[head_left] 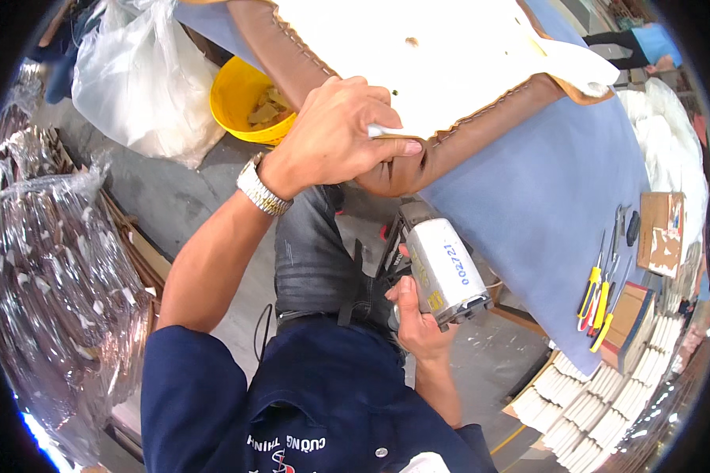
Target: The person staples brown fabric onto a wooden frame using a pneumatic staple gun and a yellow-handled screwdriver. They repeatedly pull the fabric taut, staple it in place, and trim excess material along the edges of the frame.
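The left hand (pixel 341 130) pinches the near corner of a white, brown-leather-edged panel (pixel 442 67); nearer, the right hand (pixel 420 322) grips a boxy grey handheld tool (pixel 443 264).

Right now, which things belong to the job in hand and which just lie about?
Apparently in use: white-backed panel with brown leathery edge, left hand on it; grey-white rounded tool in right hand; blue cloth surface.

Apparently lying about: round yellow plastic bucket; translucent plastic bag; yellow-handled hand tools.
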`<state>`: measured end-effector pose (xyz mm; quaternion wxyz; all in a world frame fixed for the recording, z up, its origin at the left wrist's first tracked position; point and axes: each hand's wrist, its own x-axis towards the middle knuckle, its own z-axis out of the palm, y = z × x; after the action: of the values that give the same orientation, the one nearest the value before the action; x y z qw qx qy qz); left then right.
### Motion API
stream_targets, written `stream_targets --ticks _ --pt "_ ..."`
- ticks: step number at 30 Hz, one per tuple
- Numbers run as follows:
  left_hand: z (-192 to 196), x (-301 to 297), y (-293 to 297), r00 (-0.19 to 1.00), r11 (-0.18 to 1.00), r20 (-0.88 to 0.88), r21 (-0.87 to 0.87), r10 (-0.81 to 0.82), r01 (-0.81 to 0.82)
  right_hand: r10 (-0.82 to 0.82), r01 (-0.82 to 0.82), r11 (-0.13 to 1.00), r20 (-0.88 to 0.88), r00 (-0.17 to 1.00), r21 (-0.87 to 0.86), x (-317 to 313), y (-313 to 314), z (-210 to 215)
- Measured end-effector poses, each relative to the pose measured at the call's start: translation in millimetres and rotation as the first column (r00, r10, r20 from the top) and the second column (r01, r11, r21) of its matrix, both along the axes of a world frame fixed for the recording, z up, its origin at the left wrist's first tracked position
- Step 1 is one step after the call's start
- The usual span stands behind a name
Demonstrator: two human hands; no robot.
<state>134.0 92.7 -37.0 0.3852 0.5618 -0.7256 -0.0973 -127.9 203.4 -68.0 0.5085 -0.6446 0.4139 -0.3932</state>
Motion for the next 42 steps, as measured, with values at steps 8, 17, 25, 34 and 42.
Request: stream_targets --ticks 8,17,25,34,42 --pt "0 6 -18 1.0 0.997 -0.012 0.071 -0.001 0.002 0.031 -0.081 0.976 -0.239 0.97 -0.201 10 -12 -8" --pt "4 7 -22 1.0 0.995 -0.026 0.097 0.013 -0.011 -0.086 -0.038 0.963 -0.439 0.894 -0.267 37 -16 14" --pt "-5 6 -18 0.998 0.997 -0.064 0.076 0.001 0.004 -0.107 0.19 0.966 -0.396 0.912 0.176 49 -13 48" --pt "5 16 -24 0.991 0.968 -0.134 0.246 -0.009 0.042 -0.091 0.057 0.993 -0.373 0.924 -0.101 56 -48 45" --pt "9 59 2 0.968 0.984 0.25 -0.172 -0.007 0.052 -0.38 0.089 0.919 -0.801 0.464 -0.384 -119 -109 116"
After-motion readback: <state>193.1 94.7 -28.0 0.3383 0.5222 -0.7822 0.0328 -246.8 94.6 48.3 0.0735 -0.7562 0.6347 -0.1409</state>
